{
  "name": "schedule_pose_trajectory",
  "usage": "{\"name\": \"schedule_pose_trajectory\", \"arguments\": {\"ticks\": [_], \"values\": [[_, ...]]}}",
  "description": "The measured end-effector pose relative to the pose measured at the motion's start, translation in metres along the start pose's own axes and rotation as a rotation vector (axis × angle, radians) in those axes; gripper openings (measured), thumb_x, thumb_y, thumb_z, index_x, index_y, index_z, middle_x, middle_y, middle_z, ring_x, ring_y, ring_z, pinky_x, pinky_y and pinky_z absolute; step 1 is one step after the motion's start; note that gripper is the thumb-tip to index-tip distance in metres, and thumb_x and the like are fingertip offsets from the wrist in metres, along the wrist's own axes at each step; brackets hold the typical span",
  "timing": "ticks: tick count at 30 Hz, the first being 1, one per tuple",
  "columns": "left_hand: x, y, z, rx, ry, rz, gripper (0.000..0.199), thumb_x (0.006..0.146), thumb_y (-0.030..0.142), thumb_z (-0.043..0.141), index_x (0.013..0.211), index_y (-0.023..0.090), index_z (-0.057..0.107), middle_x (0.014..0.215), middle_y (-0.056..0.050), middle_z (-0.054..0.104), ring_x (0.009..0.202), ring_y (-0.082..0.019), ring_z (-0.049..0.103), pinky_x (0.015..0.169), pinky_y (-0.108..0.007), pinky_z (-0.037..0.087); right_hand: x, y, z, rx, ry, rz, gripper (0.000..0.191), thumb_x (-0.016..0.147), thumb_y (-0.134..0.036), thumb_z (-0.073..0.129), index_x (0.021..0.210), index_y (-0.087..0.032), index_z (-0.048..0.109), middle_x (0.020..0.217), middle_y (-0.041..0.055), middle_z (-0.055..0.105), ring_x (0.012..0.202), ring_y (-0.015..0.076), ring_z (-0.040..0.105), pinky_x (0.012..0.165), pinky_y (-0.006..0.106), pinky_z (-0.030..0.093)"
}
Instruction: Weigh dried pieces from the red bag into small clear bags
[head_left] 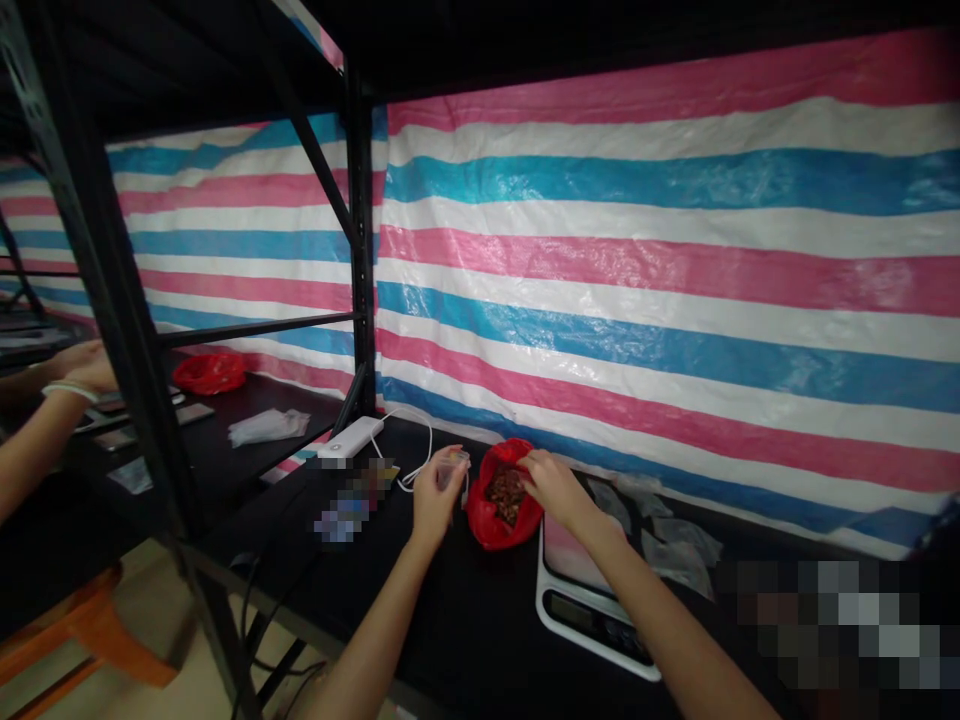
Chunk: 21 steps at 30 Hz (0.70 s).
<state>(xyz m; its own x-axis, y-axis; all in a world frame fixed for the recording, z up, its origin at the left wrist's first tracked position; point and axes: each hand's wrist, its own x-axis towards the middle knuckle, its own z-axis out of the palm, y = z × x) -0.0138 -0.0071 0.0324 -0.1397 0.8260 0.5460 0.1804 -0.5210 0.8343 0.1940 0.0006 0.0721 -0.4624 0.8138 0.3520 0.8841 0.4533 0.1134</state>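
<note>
On my feed, the left hand [435, 497] pinches a small clear plastic packet [453, 468] between thumb and fingers. The right hand [551, 485] has its fingers pressed together at the mouth of a red plastic bag [487, 520] of brown granules [506, 495]; I cannot tell what they pinch. The bag sits near the back edge of the black shelf [450, 600], just beside a digital kitchen scale [570, 610].
</note>
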Motion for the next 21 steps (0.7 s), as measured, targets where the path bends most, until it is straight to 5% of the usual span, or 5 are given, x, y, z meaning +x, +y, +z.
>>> {"name": "schedule_pose_trajectory", "arguments": {"ticks": [4,9,21], "values": [[-0.006,-0.002,-0.009,-0.008,-0.285,-0.018,0.034,0.078,0.041,0.055,0.098,0.016,0.063,0.089,-0.005,0.068,0.078,-0.019,0.062,0.073,-0.029,0.047,0.022,-0.002,0.010,-0.175,-0.139,-0.103,0.019,0.074,-0.018,0.059,0.092,-0.014,0.064,0.094,0.0132,0.063,0.096,0.0265,0.053,0.084,0.037,0.035],[-0.014,0.004,-0.005,0.038,-0.359,0.018,0.030,0.079,0.041,0.053,0.093,0.016,0.064,0.088,-0.004,0.067,0.079,-0.018,0.061,0.074,-0.028,0.046,0.029,-0.005,0.014,-0.299,-0.112,-0.142,0.017,0.078,-0.011,0.052,0.092,-0.014,0.061,0.090,0.0141,0.064,0.090,0.0264,0.052,0.084,0.041,0.031],[-0.026,-0.006,0.005,0.262,-0.173,-0.042,0.037,0.087,0.047,0.036,0.094,0.020,0.060,0.095,-0.005,0.064,0.090,-0.020,0.059,0.082,-0.033,0.044,0.044,-0.018,0.039,-0.255,-0.198,-0.332,0.021,0.077,-0.002,0.048,0.084,-0.014,0.064,0.090,0.0127,0.066,0.096,0.0252,0.054,0.077,0.035,0.039]]}}
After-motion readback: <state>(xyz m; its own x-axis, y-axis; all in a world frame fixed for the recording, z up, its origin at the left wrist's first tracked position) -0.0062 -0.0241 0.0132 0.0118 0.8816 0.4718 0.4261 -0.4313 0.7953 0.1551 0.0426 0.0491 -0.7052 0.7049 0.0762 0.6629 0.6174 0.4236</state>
